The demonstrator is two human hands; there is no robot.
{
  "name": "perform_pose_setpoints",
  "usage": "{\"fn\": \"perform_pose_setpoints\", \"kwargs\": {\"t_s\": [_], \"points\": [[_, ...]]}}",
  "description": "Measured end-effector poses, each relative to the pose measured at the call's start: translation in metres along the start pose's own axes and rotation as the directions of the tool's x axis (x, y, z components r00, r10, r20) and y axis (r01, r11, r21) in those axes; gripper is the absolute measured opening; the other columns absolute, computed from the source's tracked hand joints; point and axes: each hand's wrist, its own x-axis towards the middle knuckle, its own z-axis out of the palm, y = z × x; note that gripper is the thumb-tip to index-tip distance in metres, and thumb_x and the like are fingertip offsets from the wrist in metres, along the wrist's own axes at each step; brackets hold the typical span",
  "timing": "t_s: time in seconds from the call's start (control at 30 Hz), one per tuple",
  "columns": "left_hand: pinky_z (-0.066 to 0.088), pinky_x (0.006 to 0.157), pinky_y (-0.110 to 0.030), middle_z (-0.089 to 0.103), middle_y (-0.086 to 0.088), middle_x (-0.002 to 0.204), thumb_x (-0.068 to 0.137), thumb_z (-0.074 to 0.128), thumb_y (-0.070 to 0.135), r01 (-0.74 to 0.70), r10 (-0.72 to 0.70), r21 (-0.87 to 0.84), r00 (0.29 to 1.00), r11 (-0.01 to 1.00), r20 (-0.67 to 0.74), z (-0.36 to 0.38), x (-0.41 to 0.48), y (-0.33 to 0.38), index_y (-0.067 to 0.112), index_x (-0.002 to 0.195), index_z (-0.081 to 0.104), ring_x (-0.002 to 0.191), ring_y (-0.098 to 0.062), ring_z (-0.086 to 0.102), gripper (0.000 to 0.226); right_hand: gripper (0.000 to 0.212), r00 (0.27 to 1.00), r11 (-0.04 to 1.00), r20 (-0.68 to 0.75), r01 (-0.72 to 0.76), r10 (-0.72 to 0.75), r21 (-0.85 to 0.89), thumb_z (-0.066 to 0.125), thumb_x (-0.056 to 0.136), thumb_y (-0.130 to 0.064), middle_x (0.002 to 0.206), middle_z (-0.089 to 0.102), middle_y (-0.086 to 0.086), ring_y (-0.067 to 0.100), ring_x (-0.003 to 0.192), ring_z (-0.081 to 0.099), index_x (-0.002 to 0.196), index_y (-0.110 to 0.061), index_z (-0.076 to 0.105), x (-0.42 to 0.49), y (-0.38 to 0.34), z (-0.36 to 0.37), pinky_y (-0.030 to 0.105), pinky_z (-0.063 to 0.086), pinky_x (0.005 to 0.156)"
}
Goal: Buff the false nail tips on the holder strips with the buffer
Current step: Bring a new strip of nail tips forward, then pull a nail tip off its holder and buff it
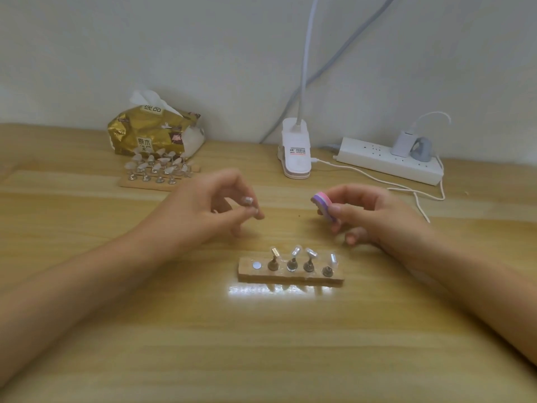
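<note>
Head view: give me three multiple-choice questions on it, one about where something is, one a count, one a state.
1. Where is the tissue pack?
A. far left, by the wall
B. at the right edge
C. nearest the camera

2. How many nail stands are on the near holder strip?
A. two
B. four
C. six

3. The buffer is:
A. lying flat, untouched
B. held in the right hand
C. stuck on the strip

Answers:
1 A: it sits behind the far strips, against the wall.
2 B: four stands, plus one bare magnet spot at the left end.
3 B: that hand's fingers grip it.
</note>
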Motion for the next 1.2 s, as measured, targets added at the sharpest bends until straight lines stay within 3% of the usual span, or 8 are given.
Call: {"fn": "perform_pose_setpoints", "kwargs": {"t_s": [0.07,0.13,0.23,0.3,0.4,0.67,0.83,1.2], "points": [[0.04,0.044,-0.014,0.076,0.011,0.087,0.085,0.074,0.018,0.127,-0.127,-0.024,0.992,0.992,0.005,0.01,0.01,-0.001,0.019,0.086,0.064,0.058,-0.013,0.069,0.011,0.022,0.999,0.999,-0.028,-0.022,0.024,0.05,0.069,0.089,-0.013,0.09,0.071,0.002,0.007,0.068,0.066,0.111,-0.018,0.071,0.008,-0.002,0.005,0.019,0.053,0.053],[0.035,0.042,-0.009,0.075,0.013,0.085,0.081,0.079,0.022,0.159,-0.159,-0.003,0.986,0.987,-0.042,0.019,0.015,-0.002,0.023,0.083,0.068,0.051,-0.011,0.065,0.011,0.021,0.999,0.995,-0.044,-0.017,0.021,0.102,0.07,0.087,-0.017,0.091,0.072,0.003,0.008,0.069,0.068,0.108,-0.017,0.069,0.014,-0.003,0.012,0.02,0.056,0.056],[0.036,0.045,-0.007,0.072,0.019,0.082,0.081,0.079,0.027,0.119,-0.117,0.012,0.987,0.993,-0.112,0.024,0.016,-0.004,0.027,0.083,0.072,0.051,-0.006,0.064,0.007,0.025,0.99,0.993,-0.093,0.113,-0.108,0.046,0.076,0.079,-0.026,0.094,0.072,-0.001,0.011,0.073,0.069,0.101,-0.015,0.071,0.013,0.002,0.021,0.022,0.056,0.058],[0.042,0.051,-0.01,0.072,0.023,0.081,0.084,0.076,0.026,0.077,-0.074,0.02,0.991,0.997,-0.115,0.025,0.013,-0.005,0.026,0.086,0.073,0.052,-0.004,0.065,0.004,0.019,0.969,0.974,-0.102,0.224,-0.227,-0.042,0.077,0.084,-0.019,0.101,0.072,0.0,0.015,0.076,0.068,0.101,-0.013,0.071,0.009,0.005,0.024,0.025,0.057,0.057],[0.053,0.06,-0.021,0.075,0.013,0.092,0.087,0.072,0.019,0.025,-0.029,-0.037,0.996,0.999,-0.09,0.025,0.01,-0.006,0.021,0.09,0.074,0.05,-0.014,0.066,0.004,0.016,0.923,0.923,-0.103,0.353,-0.37,-0.155,0.074,0.088,-0.007,0.108,0.071,0.002,0.016,0.083,0.067,0.1,-0.016,0.069,0.006,0.007,0.024,0.024,0.056,0.056],[0.045,0.052,-0.017,0.073,0.016,0.09,0.088,0.071,0.02,-0.071,0.07,0.037,0.997,0.997,0.02,0.028,0.011,-0.007,0.026,0.088,0.075,0.048,-0.009,0.057,0.008,0.023,0.848,0.822,-0.013,0.511,-0.53,-0.251,0.075,0.085,-0.003,0.108,0.067,0.005,0.02,0.084,0.068,0.102,-0.015,0.066,0.002,0.009,0.026,0.03,0.059,0.057],[0.049,0.052,-0.021,0.076,0.012,0.088,0.08,0.077,0.028,-0.055,0.053,-0.051,0.998,0.997,-0.031,0.027,0.01,-0.007,0.024,0.091,0.075,0.045,-0.012,0.059,0.012,0.021,0.829,0.791,0.004,0.534,-0.559,-0.3,0.077,0.082,-0.016,0.105,0.065,0.004,0.021,0.079,0.068,0.101,-0.014,0.069,0.001,0.006,0.028,0.038,0.061,0.056],[0.037,0.046,-0.018,0.072,0.011,0.079,0.084,0.075,0.019,-0.034,0.032,-0.087,0.999,0.996,-0.017,0.033,0.01,-0.003,0.021,0.081,0.067,0.048,-0.015,0.045,0.009,0.02,0.829,0.755,0.033,0.524,-0.558,-0.394,0.076,0.085,-0.007,0.105,0.068,0.0,0.023,0.089,0.066,0.103,-0.014,0.07,0.001,0.006,0.029,0.04,0.058,0.061]]}}
